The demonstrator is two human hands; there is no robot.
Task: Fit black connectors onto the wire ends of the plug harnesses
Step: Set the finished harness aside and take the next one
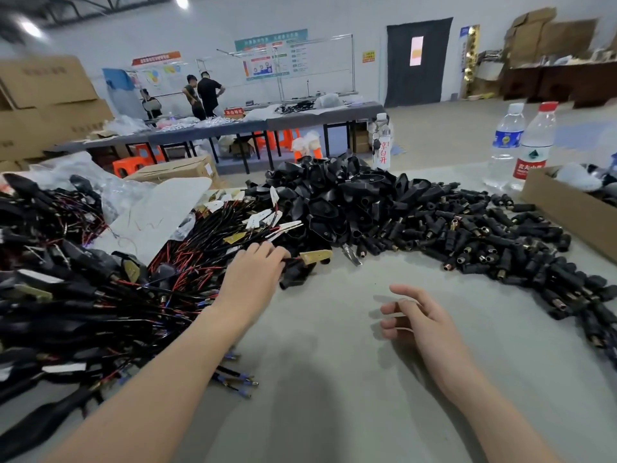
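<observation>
A tangled heap of plug harnesses [100,295] with red and black wires covers the left of the grey table. Small black connectors [484,242] with brass ends lie in a wide band on the right. Larger black plug shells [334,195] are piled at the middle back. My left hand [253,275] reaches into the edge of the harness heap, and its fingers curl round a black harness plug [297,272] with a brass blade. My right hand [410,315] hovers over bare table, fingers loosely curled, holding nothing.
Two water bottles [521,145] stand at the back right beside an open cardboard box [567,212]. Plastic bags [160,208] and cartons lie behind the harnesses. Across the room are a long workbench [267,121] and three people.
</observation>
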